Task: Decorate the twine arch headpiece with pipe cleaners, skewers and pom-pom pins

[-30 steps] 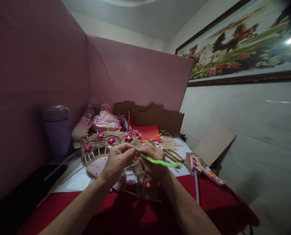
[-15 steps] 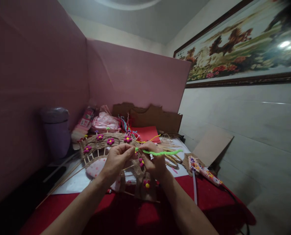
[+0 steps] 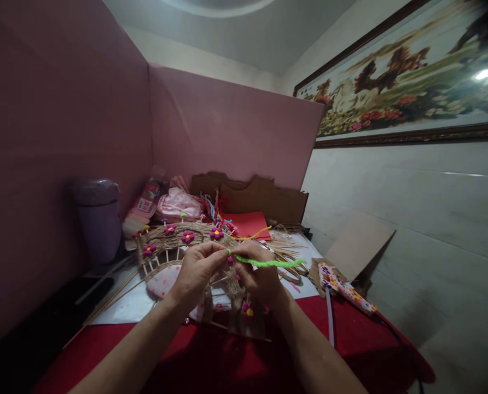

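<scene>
Between my hands is a bright green pipe cleaner (image 3: 274, 264), its free length stretching out to the right past my right hand. My left hand (image 3: 198, 268) pinches its small coiled end between thumb and fingertips. My right hand (image 3: 258, 268) grips the strand close beside that end, fingers closed and partly hidden. Below and behind both hands lies a twine-wrapped stick frame (image 3: 174, 238) with magenta, yellow-centred flowers (image 3: 216, 233) on it. A spotted pale cloth piece (image 3: 164, 280) shows inside the frame.
Gold-handled scissors (image 3: 291, 268) and thin wooden sticks lie right of my hands. A flower-patterned glue gun (image 3: 346, 287) rests on cardboard at the right. A purple lidded bin (image 3: 99, 224) stands left; red sheets (image 3: 250, 225) and colourful pipe cleaners lie behind.
The coiled green end is now mostly covered by my fingertips, and the free strand hangs slightly lower. Both hands stay close together; the whole view has shifted slightly.
</scene>
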A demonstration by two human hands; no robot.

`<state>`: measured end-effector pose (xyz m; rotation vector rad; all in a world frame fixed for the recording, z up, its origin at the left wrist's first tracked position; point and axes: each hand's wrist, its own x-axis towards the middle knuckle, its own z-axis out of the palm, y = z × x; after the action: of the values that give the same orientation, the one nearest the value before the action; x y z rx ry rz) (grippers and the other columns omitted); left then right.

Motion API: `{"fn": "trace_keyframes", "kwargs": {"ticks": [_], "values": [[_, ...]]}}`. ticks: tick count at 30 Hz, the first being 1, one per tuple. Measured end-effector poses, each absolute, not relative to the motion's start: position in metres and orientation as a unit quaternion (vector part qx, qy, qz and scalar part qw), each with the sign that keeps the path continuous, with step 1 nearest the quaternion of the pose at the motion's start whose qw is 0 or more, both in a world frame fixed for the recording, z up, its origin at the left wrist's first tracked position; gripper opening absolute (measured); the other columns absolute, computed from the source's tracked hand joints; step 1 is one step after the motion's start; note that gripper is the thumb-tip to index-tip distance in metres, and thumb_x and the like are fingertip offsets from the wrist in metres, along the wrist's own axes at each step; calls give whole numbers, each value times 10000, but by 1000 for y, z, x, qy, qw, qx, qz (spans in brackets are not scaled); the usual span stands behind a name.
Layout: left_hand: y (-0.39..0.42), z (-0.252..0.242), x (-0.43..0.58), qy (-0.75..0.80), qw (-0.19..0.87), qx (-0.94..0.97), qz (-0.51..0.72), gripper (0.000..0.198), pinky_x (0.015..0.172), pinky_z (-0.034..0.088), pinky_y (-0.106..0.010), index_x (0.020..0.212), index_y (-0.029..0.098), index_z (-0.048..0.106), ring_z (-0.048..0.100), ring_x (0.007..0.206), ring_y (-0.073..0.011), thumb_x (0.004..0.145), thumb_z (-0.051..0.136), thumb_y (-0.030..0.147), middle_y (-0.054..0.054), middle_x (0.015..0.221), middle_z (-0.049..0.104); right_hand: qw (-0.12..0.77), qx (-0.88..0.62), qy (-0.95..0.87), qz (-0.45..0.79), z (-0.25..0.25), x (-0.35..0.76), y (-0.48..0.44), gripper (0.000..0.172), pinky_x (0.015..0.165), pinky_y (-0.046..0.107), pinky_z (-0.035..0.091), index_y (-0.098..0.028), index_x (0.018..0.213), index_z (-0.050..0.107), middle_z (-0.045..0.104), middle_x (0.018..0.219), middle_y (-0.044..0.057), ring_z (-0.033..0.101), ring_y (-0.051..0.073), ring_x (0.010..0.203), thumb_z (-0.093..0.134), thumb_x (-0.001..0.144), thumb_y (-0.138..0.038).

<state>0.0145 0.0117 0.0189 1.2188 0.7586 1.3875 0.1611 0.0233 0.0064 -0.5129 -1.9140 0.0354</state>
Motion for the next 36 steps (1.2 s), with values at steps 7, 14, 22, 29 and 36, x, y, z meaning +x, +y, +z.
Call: {"fn": "trace_keyframes", "kwargs": {"ticks": [7, 14, 22, 29, 36], "values": [[15, 11, 16, 305, 555, 511, 582, 219, 387, 264, -171, 598, 119, 601, 390, 384, -36, 680, 689, 302, 10, 515, 576, 551, -229, -803, 2, 1, 158, 25, 130, 658, 295, 451, -201, 869, 572, 608, 771, 37, 556, 164, 719, 516, 794, -111], [12, 19, 13, 332, 511, 553, 568, 254, 445, 340, -179, 696, 116, 646, 491, 483, -74, 657, 718, 356, -18, 598, 626, 565, -234, -790, 51, 8, 165, 24, 95, 635, 284, 428, -186, 817, 591, 589, 725, 23, 544, 160, 698, 535, 766, -128], [18, 19, 6, 345, 517, 553, 554, 267, 395, 323, -173, 670, 117, 633, 451, 415, -64, 640, 727, 365, 1, 521, 590, 564, -290, -746, 203, 13, 158, 28, 115, 556, 232, 402, -167, 785, 643, 595, 689, 7, 522, 120, 601, 559, 798, -244], [22, 26, 1, 325, 547, 451, 626, 288, 369, 339, -150, 646, 130, 614, 432, 393, -51, 536, 791, 330, 40, 485, 554, 484, -471, -737, 45, 45, 197, 19, 202, 670, 227, 416, -185, 812, 666, 661, 794, 20, 585, 132, 739, 497, 859, -287], [21, 29, 4, 335, 558, 359, 670, 346, 381, 383, -138, 674, 137, 645, 506, 432, -66, 424, 834, 285, 20, 547, 630, 188, -705, -683, -19, 39, 264, 50, 207, 743, 257, 411, -157, 872, 663, 676, 943, 90, 605, 199, 902, 472, 799, -182]]}}
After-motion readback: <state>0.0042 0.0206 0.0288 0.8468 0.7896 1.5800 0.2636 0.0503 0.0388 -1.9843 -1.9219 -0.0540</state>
